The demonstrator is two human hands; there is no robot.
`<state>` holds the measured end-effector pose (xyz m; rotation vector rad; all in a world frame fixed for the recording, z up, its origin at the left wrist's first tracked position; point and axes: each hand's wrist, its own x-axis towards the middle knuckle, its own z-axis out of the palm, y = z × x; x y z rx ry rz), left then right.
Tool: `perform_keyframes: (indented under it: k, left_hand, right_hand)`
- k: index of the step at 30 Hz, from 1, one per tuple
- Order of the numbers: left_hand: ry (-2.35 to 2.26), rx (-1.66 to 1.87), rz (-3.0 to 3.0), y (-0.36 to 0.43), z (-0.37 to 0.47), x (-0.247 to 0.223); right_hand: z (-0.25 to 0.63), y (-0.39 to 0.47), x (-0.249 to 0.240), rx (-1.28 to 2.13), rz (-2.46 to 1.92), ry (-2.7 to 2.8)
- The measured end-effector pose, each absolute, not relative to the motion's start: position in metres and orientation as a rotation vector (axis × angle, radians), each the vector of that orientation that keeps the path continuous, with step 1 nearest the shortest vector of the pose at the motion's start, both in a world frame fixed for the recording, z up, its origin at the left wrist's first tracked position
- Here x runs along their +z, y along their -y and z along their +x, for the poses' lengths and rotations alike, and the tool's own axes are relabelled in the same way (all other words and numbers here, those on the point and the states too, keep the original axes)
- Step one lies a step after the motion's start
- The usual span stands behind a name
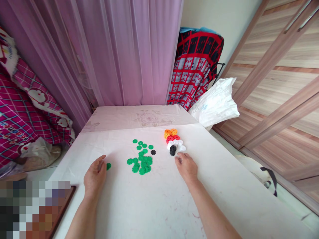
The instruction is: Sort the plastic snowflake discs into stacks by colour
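Note:
My left hand [95,176] is over the left part of the table, fingers loosely curved and apart. A green notched disc [108,166] shows right beside its fingertips; I see no grip on it. My right hand [187,166] is low over the table, fingers slightly bent and apart, just in front of a black stack of discs [172,150] and white stacks [182,148]. Red stacks [172,138] and orange stacks [167,133] stand behind those. Between my hands lies a loose heap of green discs [144,163], with one black disc [153,152] at its right.
The table [149,205] has a white cover, with a flowered strip [149,117] at its far end. A purple curtain [132,53] hangs behind. A white plastic bag [216,103] is at the far right corner, near wooden wardrobe doors [279,99]. Pink checked cloth [32,109] hangs at left.

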<state>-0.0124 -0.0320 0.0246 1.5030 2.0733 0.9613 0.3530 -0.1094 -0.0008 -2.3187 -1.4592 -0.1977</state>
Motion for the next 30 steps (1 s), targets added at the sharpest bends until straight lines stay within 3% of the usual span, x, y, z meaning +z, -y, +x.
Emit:
perform_keyframes:
  k: [18, 30]
  left_hand:
    - [-2.063, 0.982, 1.551, 0.03, -0.015, 0.021]
    - [-2.047, 1.018, 1.57, 0.029, -0.016, 0.017]
  right_hand:
    - [0.324, 0.077, 0.014, -0.026, -2.387, 1.45]
    - [0.323, 0.076, 0.008, -0.095, -2.324, 1.501]
